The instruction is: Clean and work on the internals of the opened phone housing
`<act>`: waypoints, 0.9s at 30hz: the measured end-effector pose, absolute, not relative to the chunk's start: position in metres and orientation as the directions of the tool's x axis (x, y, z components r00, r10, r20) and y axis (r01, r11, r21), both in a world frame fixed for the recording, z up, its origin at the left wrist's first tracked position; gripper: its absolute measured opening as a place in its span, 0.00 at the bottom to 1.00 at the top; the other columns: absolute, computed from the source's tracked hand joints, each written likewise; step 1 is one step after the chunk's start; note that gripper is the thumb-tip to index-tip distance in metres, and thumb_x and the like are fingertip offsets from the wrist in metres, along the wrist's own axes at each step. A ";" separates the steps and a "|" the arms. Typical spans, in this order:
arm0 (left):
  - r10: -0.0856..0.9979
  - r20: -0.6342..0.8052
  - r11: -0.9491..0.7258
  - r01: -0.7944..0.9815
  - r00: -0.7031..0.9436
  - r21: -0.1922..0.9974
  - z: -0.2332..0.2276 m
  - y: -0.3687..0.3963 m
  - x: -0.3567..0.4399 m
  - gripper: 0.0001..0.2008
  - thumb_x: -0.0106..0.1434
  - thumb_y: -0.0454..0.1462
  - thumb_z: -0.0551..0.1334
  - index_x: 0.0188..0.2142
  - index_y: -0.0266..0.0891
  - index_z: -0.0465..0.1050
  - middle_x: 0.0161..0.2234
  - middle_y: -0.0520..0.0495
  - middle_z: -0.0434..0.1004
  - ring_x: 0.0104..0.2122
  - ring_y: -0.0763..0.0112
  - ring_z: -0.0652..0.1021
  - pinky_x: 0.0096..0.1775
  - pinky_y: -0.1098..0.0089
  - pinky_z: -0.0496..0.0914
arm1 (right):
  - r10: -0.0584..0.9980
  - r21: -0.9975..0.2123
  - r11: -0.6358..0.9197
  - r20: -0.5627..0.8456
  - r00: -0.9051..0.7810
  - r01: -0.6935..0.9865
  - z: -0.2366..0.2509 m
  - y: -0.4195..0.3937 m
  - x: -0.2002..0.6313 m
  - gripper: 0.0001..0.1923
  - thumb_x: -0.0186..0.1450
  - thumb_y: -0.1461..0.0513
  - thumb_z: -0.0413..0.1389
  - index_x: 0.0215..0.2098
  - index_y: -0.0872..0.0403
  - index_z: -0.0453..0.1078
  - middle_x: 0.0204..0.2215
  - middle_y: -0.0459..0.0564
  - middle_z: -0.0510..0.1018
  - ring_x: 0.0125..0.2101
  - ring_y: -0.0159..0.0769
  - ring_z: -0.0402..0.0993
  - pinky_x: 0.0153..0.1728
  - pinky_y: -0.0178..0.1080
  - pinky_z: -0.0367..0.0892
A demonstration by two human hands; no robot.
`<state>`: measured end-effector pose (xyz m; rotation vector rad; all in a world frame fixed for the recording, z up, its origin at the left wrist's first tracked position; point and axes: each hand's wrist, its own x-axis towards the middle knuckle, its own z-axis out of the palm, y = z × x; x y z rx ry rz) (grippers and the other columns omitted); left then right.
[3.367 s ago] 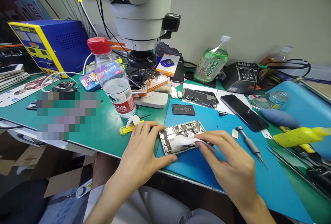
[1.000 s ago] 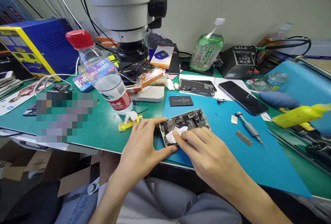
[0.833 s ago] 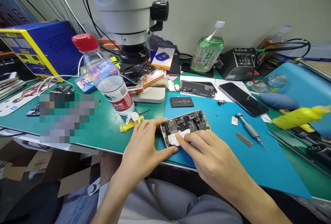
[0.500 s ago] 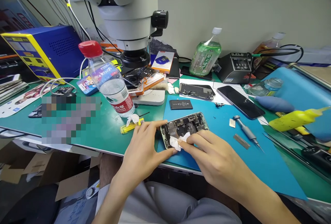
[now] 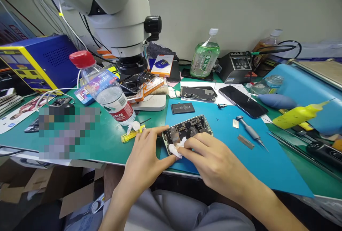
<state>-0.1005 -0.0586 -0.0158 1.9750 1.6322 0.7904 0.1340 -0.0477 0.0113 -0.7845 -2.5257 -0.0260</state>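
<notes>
Pressing a white wipe (image 5: 176, 147) into the opened phone (image 5: 187, 131) with our right hand (image 5: 211, 159) fingertips, we clamp the phone's left end between left hand (image 5: 145, 156) thumb and fingers.

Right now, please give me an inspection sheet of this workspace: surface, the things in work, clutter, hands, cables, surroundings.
Surface: green bench mat with a blue mat laid on it.
Things in work: opened phone on the blue mat, its insides showing; white wipe pressed inside it.
Clutter: water bottle, green bottle, loose battery, dark phone, screwdriver, yellow squeeze bottle.
Hands: left hand grips the phone's near end; right hand presses the wipe with its fingertips.
Cables: white cable looped beside the blue box.
Surroundings: microscope above the bench, blue and yellow box, soldering station, plain wall.
</notes>
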 end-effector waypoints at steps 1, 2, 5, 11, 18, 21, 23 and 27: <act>0.979 0.147 -0.202 0.719 0.139 0.664 -0.016 -0.058 -0.101 0.32 0.64 0.42 0.73 0.64 0.55 0.64 0.60 0.48 0.73 0.61 0.50 0.72 0.61 0.51 0.66 | 0.526 -0.119 0.835 0.462 -0.714 0.538 0.011 -0.047 0.135 0.15 0.75 0.73 0.51 0.53 0.58 0.77 0.38 0.52 0.78 0.37 0.40 0.67 0.37 0.43 0.65; 0.977 0.154 -0.211 0.720 0.145 0.661 -0.016 -0.058 -0.101 0.32 0.64 0.43 0.73 0.64 0.54 0.64 0.60 0.48 0.73 0.62 0.51 0.72 0.61 0.51 0.66 | 0.521 -0.109 0.836 0.464 -0.717 0.537 0.011 -0.046 0.136 0.15 0.75 0.72 0.51 0.53 0.59 0.77 0.39 0.52 0.79 0.38 0.40 0.67 0.38 0.43 0.65; 0.972 0.174 -0.234 0.722 0.158 0.651 -0.016 -0.057 -0.101 0.32 0.65 0.43 0.73 0.64 0.53 0.63 0.60 0.48 0.73 0.62 0.51 0.71 0.62 0.50 0.65 | 0.508 -0.054 0.834 0.462 -0.727 0.549 0.011 -0.044 0.136 0.15 0.77 0.71 0.49 0.53 0.59 0.77 0.38 0.53 0.78 0.38 0.40 0.68 0.39 0.43 0.65; 0.973 0.171 -0.229 0.726 0.154 0.649 -0.016 -0.057 -0.100 0.31 0.64 0.44 0.74 0.63 0.51 0.64 0.60 0.46 0.73 0.62 0.50 0.72 0.61 0.49 0.66 | 0.496 0.016 0.828 0.447 -0.744 0.561 0.013 -0.045 0.135 0.16 0.76 0.71 0.48 0.54 0.60 0.76 0.37 0.53 0.78 0.36 0.40 0.68 0.36 0.43 0.66; 0.978 0.148 -0.207 0.724 0.145 0.658 -0.015 -0.057 -0.100 0.32 0.64 0.44 0.74 0.63 0.51 0.65 0.60 0.45 0.74 0.62 0.49 0.72 0.61 0.49 0.66 | 0.499 -0.009 0.828 0.467 -0.730 0.560 0.011 -0.044 0.135 0.15 0.76 0.70 0.49 0.54 0.61 0.76 0.38 0.54 0.78 0.37 0.40 0.69 0.38 0.43 0.67; 0.978 0.155 -0.210 0.720 0.143 0.662 -0.015 -0.057 -0.100 0.31 0.64 0.44 0.74 0.63 0.50 0.66 0.61 0.45 0.74 0.63 0.49 0.72 0.62 0.49 0.66 | 0.499 0.004 0.828 0.453 -0.739 0.561 0.011 -0.044 0.133 0.15 0.75 0.71 0.49 0.53 0.60 0.76 0.38 0.53 0.78 0.37 0.39 0.68 0.37 0.42 0.67; 0.978 0.155 -0.210 0.720 0.142 0.662 -0.015 -0.057 -0.100 0.31 0.64 0.44 0.74 0.62 0.50 0.66 0.60 0.45 0.74 0.62 0.49 0.72 0.62 0.48 0.66 | 0.499 0.013 0.823 0.458 -0.736 0.567 0.012 -0.044 0.131 0.15 0.76 0.71 0.49 0.52 0.61 0.76 0.37 0.53 0.78 0.36 0.40 0.67 0.36 0.43 0.67; 0.979 0.145 -0.202 0.713 0.141 0.672 -0.015 -0.058 -0.100 0.30 0.64 0.43 0.73 0.63 0.51 0.66 0.60 0.46 0.74 0.62 0.49 0.71 0.61 0.48 0.66 | 0.491 -0.001 0.833 0.459 -0.740 0.553 0.011 -0.045 0.129 0.15 0.76 0.70 0.48 0.52 0.62 0.76 0.37 0.53 0.77 0.36 0.40 0.65 0.35 0.43 0.66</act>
